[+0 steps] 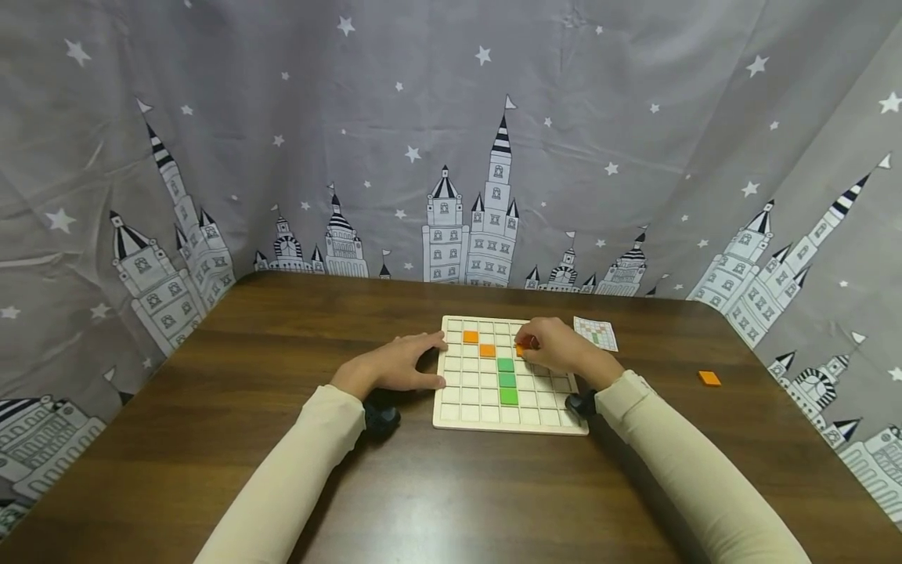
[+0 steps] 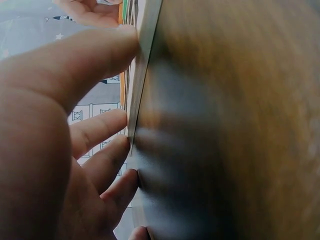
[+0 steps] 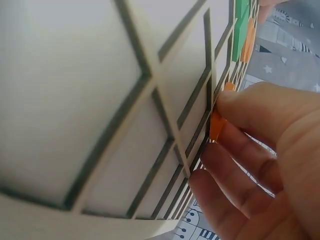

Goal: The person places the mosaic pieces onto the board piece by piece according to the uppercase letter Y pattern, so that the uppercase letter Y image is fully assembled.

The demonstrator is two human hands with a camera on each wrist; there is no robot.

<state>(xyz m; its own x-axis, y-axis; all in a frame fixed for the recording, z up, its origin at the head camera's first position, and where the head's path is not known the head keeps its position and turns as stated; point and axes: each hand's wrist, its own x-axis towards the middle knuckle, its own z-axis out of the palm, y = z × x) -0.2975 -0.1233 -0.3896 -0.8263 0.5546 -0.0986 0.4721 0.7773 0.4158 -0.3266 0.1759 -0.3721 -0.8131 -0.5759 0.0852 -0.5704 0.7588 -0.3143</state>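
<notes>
A makeshift recording booth: castle-print curtain [image 1: 451, 157] surrounds wooden table [image 1: 282, 352].

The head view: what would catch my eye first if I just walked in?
Probably the pale grid board in the middle of the brown table, with three green tiles in a column. The right hand pinches an orange tile over the board; the left hand steadies its left edge.

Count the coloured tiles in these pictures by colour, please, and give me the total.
Orange tiles: 4, two lying on the board, one pinched by the right hand, one loose on the table.
Green tiles: 3, in a column on the board.
Total: 7.
</notes>
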